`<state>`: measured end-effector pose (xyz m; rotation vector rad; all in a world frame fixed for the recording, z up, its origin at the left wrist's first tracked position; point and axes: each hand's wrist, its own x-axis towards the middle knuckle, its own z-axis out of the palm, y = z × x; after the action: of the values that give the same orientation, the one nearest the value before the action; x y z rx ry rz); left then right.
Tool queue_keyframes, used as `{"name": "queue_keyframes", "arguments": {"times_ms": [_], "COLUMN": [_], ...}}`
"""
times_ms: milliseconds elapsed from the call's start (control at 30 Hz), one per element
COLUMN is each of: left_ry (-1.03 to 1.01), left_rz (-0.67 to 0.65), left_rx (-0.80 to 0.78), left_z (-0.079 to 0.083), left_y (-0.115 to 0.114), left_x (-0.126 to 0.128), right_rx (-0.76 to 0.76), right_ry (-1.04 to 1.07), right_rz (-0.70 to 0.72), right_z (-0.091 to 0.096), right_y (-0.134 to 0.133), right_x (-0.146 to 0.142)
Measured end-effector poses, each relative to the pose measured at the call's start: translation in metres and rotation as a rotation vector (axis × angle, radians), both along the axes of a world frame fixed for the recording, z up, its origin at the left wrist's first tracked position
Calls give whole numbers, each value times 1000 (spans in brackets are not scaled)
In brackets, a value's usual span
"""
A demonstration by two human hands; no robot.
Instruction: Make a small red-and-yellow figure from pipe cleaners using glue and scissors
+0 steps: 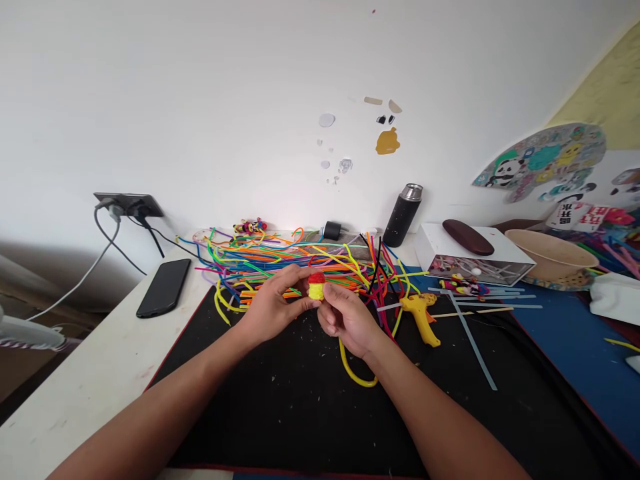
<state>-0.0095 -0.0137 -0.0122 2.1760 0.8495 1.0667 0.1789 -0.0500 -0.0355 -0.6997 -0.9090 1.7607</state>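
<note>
Between my two hands is a small red and yellow pipe-cleaner figure point(316, 288), red on top and yellow below. My left hand point(277, 297) grips it from the left, thumb low and fingers at the red top. From the right, the thumb and curled fingers of my right hand point(347, 317) close on its yellow part. A yellow pipe cleaner point(357, 380) loops down below my right hand; whether it joins the figure is hidden. Behind my hands lies a wide heap of coloured pipe cleaners point(280, 253).
A yellow glue gun point(423, 317) and clear glue sticks point(475, 347) lie right on the black mat point(280, 413). Farther back stand a black thermos point(403, 217), a white box point(430, 243) and a beige bowl point(550, 250). A phone point(164, 288) lies at left, below a wall socket point(129, 204).
</note>
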Motion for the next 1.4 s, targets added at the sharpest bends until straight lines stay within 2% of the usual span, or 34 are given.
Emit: {"name": "queue_keyframes", "arguments": {"times_ms": [233, 500, 733, 933, 1200, 1400], "left_ry": [-53, -195, -290, -234, -242, -209], "left_rz": [16, -14, 6, 32, -10, 26], "left_rx": [33, -126, -195, -112, -190, -142], "left_z": [-8, -13, -16, -13, -17, -16], "left_y": [0, -4, -6, -9, -10, -7], "left_x": [2, 7, 11, 10, 9, 7], "right_rx": [0, -3, -99, -100, -107, -140], "right_ry": [71, 72, 156, 168, 240, 197], "right_rz": [10, 14, 25, 87, 119, 83], "right_z": [-2, -4, -1, 5, 2, 0], "right_y": [0, 1, -5, -7, -5, -6], "right_x": [-1, -2, -9, -8, -7, -9]}}
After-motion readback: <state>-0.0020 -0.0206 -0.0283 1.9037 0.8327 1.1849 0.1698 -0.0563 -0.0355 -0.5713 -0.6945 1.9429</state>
